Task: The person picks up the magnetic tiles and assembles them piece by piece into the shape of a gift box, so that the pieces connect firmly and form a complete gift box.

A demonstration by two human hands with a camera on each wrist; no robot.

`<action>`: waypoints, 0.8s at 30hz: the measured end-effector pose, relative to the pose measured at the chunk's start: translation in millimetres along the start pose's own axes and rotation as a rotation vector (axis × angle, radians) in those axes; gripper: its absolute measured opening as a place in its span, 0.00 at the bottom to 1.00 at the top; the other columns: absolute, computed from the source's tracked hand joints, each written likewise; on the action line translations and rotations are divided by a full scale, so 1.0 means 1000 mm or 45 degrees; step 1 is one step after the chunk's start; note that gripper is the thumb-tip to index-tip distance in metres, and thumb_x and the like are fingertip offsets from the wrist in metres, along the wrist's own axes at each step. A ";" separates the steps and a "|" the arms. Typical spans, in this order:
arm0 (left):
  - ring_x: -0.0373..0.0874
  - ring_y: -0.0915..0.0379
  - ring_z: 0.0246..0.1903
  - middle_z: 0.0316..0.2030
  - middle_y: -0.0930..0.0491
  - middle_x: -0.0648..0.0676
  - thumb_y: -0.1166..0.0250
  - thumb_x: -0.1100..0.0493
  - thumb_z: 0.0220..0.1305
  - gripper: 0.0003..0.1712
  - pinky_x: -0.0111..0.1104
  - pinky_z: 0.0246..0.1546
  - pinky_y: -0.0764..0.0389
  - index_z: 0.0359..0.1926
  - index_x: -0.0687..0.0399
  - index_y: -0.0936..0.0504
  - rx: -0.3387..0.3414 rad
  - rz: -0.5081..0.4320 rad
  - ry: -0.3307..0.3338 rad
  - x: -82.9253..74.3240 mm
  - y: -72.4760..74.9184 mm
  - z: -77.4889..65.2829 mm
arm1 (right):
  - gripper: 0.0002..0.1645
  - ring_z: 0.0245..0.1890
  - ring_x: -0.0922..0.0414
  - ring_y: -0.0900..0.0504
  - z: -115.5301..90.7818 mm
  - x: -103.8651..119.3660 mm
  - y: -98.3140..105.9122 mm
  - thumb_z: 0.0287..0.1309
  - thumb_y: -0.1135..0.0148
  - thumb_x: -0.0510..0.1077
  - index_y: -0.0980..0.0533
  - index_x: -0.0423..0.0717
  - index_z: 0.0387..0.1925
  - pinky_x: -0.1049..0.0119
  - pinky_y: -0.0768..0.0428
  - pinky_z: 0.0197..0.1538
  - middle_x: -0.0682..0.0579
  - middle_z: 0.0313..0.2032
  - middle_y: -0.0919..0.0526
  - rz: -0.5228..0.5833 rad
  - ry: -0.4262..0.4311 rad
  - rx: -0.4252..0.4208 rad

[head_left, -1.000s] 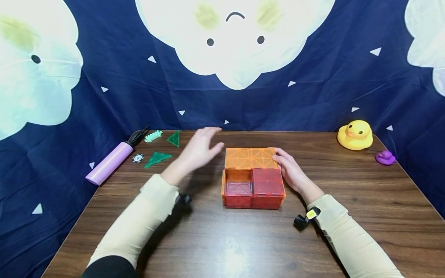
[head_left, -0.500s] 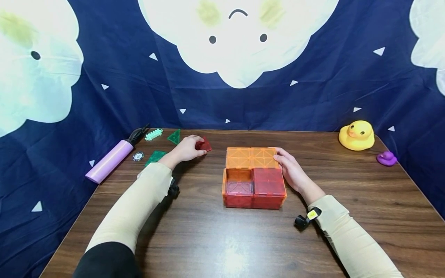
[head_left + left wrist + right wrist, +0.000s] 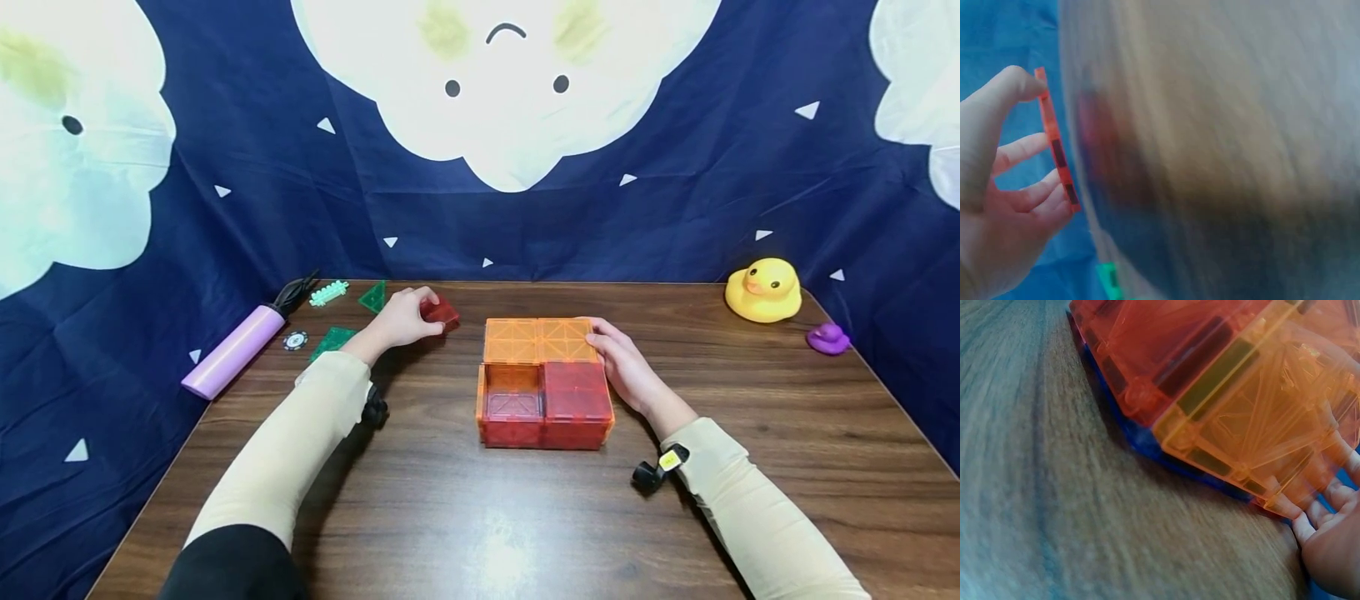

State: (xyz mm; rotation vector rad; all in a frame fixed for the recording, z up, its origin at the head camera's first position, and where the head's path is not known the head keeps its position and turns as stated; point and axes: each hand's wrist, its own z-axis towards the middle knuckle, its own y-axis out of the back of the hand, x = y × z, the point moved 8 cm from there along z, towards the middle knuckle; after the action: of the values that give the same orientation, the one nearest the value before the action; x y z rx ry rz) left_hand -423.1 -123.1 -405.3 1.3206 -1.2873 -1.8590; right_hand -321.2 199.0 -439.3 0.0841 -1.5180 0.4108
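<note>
At the back left of the table, my left hand (image 3: 401, 319) pinches a red see-through magnetic tile (image 3: 442, 313). The left wrist view shows this red tile (image 3: 1057, 140) edge-on between thumb and fingers, apart from the tabletop. Mid-table stands a box of magnetic tiles (image 3: 577, 392), red in front and orange at the back. Its front left top is open, and a red tile covers the front right. My right hand (image 3: 626, 367) grips the box's back right corner, thumb on the orange top. Through the orange side (image 3: 1241, 425), the right wrist view shows fingers against the far face.
Green tiles (image 3: 333, 340), a poker chip (image 3: 296, 341), a mint toy piece (image 3: 329, 292) and a lilac pump (image 3: 234, 352) lie at the left. A yellow duck (image 3: 763, 290) and a purple duck (image 3: 828, 338) sit at the back right. Blue cloth (image 3: 585, 225) hangs behind.
My left hand has moved left and down from beside the box and taken hold of the red tile, which now tilts up slightly. The right hand and box stay in place.
</note>
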 end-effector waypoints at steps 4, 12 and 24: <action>0.57 0.26 0.47 0.50 0.20 0.63 0.27 0.52 0.58 0.28 0.48 0.51 0.24 0.55 0.60 0.21 -0.062 -0.078 -0.031 -0.018 0.013 -0.007 | 0.25 0.53 0.59 0.21 0.000 0.000 -0.001 0.75 0.53 0.42 0.36 0.39 0.68 0.66 0.21 0.54 0.53 0.55 0.22 -0.013 -0.002 -0.002; 0.53 0.27 0.51 0.53 0.20 0.57 0.24 0.52 0.55 0.28 0.49 0.54 0.26 0.56 0.54 0.19 -0.127 -0.132 -0.318 -0.084 0.030 -0.041 | 0.25 0.53 0.60 0.21 0.000 0.001 -0.002 0.76 0.55 0.41 0.37 0.37 0.69 0.66 0.21 0.54 0.54 0.54 0.22 -0.025 -0.015 -0.010; 0.48 0.30 0.57 0.58 0.22 0.53 0.24 0.52 0.52 0.28 0.42 0.58 0.26 0.55 0.53 0.17 -0.121 -0.127 -0.667 -0.152 0.010 -0.094 | 0.20 0.50 0.60 0.20 -0.001 0.002 -0.003 0.76 0.55 0.39 0.33 0.42 0.65 0.66 0.20 0.53 0.54 0.51 0.20 0.008 0.007 0.005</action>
State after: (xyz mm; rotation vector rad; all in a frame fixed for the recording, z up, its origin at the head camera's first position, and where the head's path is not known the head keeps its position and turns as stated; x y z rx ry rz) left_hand -278.5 -41.0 -339.6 0.8880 -1.3718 -2.4080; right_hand -319.9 197.2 -437.0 0.0811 -1.5128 0.4187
